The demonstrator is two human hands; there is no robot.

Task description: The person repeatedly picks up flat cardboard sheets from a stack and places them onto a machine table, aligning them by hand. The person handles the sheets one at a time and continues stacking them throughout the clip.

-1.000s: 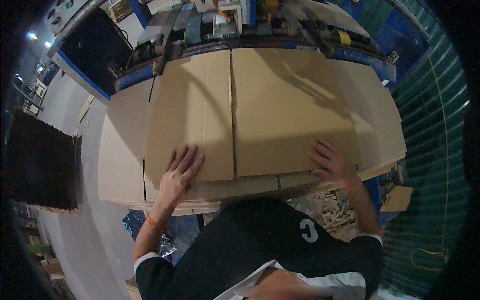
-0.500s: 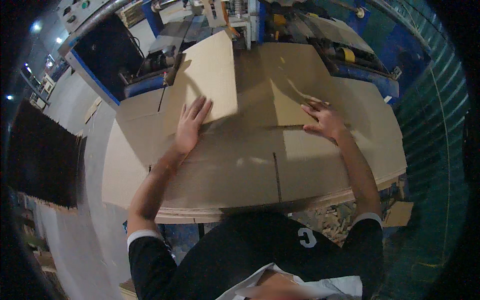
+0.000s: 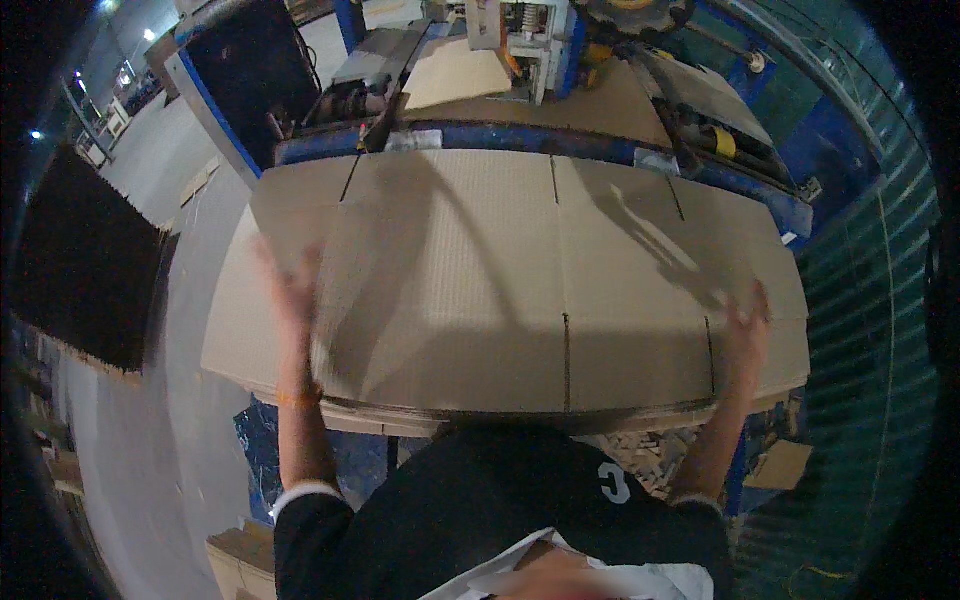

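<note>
A stack of flat slotted cardboard sheets [image 3: 460, 280] lies in front of me. My left hand [image 3: 290, 285] is over its left part, blurred by motion, with the fingers apart and nothing in them. On the right side, my right hand [image 3: 748, 325] is over the sheets with its fingers spread, also somewhat smeared. Whether either hand touches the stack I cannot tell. Beyond the stack, a cardboard sheet [image 3: 600, 112] lies in the blue machine [image 3: 520, 138], with a pale raised cardboard flap [image 3: 455, 75] at its left.
Dark rollers [image 3: 350, 105] and a yellow-banded roller [image 3: 715, 143] flank the machine's middle. Cardboard scraps [image 3: 650, 452] lie below the stack's near edge. A dark stack with ragged edges [image 3: 85, 265] stands at the left, and a green corrugated wall [image 3: 860, 330] runs along the right.
The upper cardboard sheet has moved away from me into the machine. Both hands have let it go and come back toward me, the left moving left and the right moving right.
</note>
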